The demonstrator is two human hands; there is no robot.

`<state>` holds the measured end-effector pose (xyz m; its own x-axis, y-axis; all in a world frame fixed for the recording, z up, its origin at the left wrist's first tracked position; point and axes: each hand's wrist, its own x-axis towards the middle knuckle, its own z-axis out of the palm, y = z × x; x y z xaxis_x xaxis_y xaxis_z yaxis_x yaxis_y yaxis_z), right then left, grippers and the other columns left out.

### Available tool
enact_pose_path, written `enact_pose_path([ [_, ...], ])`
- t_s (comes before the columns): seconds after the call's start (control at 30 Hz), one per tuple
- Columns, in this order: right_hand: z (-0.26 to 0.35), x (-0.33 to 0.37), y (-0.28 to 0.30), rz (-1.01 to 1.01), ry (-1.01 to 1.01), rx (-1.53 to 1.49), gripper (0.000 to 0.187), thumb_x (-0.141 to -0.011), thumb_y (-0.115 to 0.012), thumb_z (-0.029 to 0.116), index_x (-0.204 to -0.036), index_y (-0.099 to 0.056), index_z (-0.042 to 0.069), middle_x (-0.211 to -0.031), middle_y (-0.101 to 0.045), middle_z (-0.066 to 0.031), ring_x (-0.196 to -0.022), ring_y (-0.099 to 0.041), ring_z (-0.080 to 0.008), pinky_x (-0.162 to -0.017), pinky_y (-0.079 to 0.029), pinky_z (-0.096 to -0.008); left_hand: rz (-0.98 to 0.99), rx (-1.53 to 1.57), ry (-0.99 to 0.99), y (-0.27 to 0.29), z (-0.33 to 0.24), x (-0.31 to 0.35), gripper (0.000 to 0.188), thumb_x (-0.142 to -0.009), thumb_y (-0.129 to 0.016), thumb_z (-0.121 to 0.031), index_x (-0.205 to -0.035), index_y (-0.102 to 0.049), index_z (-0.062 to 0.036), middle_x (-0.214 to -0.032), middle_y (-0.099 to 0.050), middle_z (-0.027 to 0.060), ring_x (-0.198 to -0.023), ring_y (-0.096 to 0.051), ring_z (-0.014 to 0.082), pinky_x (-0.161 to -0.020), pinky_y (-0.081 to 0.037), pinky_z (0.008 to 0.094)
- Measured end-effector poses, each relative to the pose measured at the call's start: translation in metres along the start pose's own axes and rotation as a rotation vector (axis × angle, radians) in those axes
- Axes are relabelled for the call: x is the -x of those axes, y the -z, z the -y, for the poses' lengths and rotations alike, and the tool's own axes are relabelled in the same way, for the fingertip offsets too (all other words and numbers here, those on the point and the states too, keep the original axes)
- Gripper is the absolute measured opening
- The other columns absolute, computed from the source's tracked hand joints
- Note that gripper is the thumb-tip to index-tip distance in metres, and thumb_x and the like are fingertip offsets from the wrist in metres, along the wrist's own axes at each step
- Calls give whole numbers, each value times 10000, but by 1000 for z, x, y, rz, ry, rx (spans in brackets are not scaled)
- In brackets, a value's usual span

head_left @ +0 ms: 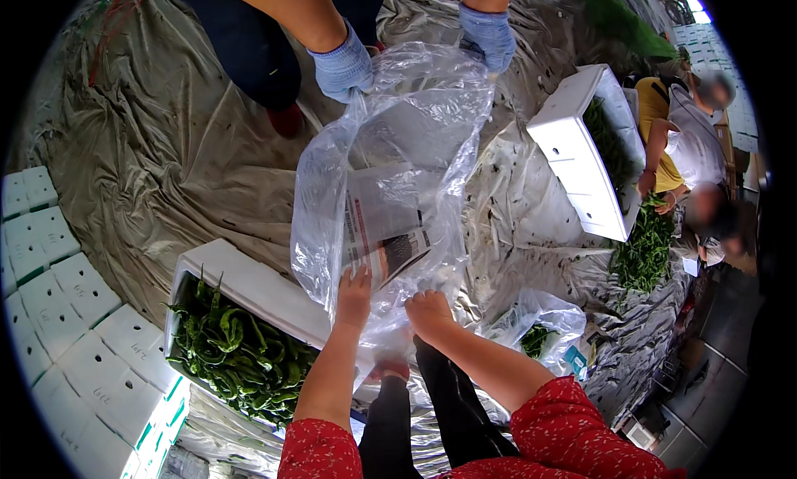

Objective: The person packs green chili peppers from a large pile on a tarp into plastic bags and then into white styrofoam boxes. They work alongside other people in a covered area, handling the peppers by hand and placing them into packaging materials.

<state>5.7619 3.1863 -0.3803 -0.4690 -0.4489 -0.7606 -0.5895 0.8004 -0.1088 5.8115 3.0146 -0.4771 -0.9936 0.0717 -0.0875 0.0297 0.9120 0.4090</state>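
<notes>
A large clear plastic bag (320, 222) is stretched wide in front of me, with a printed newspaper sheet (386, 205) showing inside. My left hand (354, 298) grips the bag's near side, its fingers over the edge beside the paper's lower end. Curled into a fist, my right hand (429, 313) holds the near edge a little to the right. Opposite me, a co-worker's blue-gloved hand (344, 70) holds the far left part of the bag, and another blue-gloved hand (488, 39) is at its far right corner.
A white foam box (249, 271) of green peppers (237, 342) stands left of my legs. White cartons (91, 313) are stacked far left. To the right, a tipped white foam box (573, 151) lies by a pepper pile (643, 246) and seated people. Wrinkled sheeting (183, 139) covers the floor.
</notes>
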Motion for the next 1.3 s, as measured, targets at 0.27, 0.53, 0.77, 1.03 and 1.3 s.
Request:
enact_pose_path([
  [0.27,7,8,2,-18,107,-27,262,-734,-635,216,-979,-626,123,-972,-625,-46,-970,-562,-239,-852,-375,-386,537,53,166,33,-14,15,500,-744,-669,-209,-1202,-535,-60,-1293,-491,169,-1179,-457,382,-969,-362,492],
  [0.53,28,25,28,-77,171,3,344,-747,-590,177,-1079,-599,90,-995,-638,-98,-1030,-560,-287,-989,-305,-476,317,280,343,127,-23,37,479,-761,-677,-236,-1172,-549,-26,-1253,-510,198,-1150,-482,354,-969,-372,447],
  [0.77,46,31,33,-3,187,-73,764,-659,-749,396,-1290,-450,85,-1230,-520,-139,-1132,-501,-337,-1021,-301,-511,99,573,375,144,-32,88,433,-794,-641,-165,-1191,-535,-29,-1244,-523,170,-1162,-478,338,-994,-381,404],
  [1.03,131,67,80,-217,479,-597,421,-785,-645,150,-1165,-501,38,-1078,-563,-163,-925,-582,-333,-792,-484,-397,-606,345,1216,185,15,258,186,-837,-576,-60,-1020,-611,-55,-949,-583,68,-763,-584,161,-659,-488,282],
  [1.3,215,-32,-29,-98,169,-510,723,-743,-660,199,-1319,-286,-26,-1234,-439,-271,-1119,-472,-429,-951,-404,-464,-385,427,1832,110,153,500,612,-756,-616,-122,-1304,-407,51,-1262,-492,225,-1046,-549,324,-881,-436,369],
])
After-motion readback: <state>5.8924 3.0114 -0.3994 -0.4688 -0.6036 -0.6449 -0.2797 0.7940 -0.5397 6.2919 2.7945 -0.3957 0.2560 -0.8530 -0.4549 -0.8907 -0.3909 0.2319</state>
